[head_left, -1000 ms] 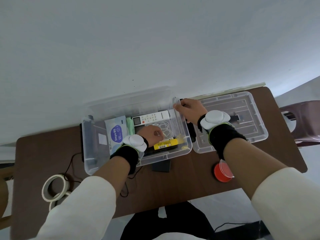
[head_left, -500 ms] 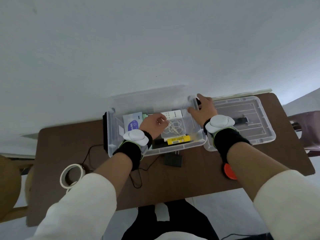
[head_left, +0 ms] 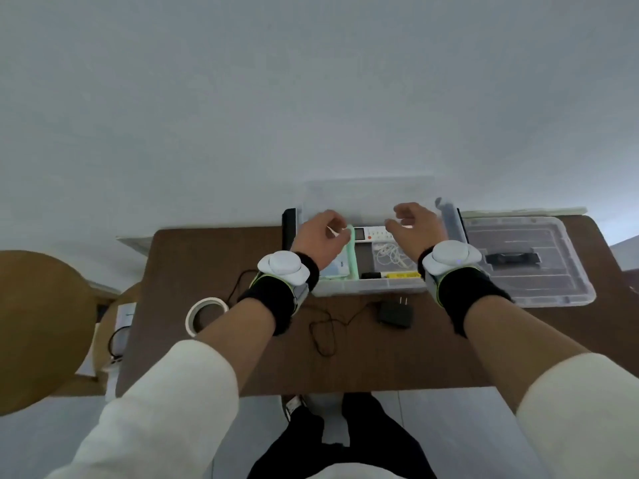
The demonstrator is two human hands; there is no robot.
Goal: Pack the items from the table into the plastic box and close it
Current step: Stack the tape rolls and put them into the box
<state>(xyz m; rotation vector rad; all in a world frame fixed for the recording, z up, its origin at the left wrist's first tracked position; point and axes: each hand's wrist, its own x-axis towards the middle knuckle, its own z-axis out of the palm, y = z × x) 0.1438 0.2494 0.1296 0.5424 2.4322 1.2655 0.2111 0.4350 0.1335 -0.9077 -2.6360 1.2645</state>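
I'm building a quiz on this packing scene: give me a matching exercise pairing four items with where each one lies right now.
Items:
1. remote control
2. roll of tape
3. power adapter
4. box lid

Places:
A. on the table, right of the plastic box
B. on the table, just in front of the box
C. inside the box, by its far wall
D. on the table, left of the left forearm

Pairs: 1-C, 2-D, 3-B, 4-A

Open plastic box (head_left: 370, 288) top, hands (head_left: 320, 238) perhaps crowding it.
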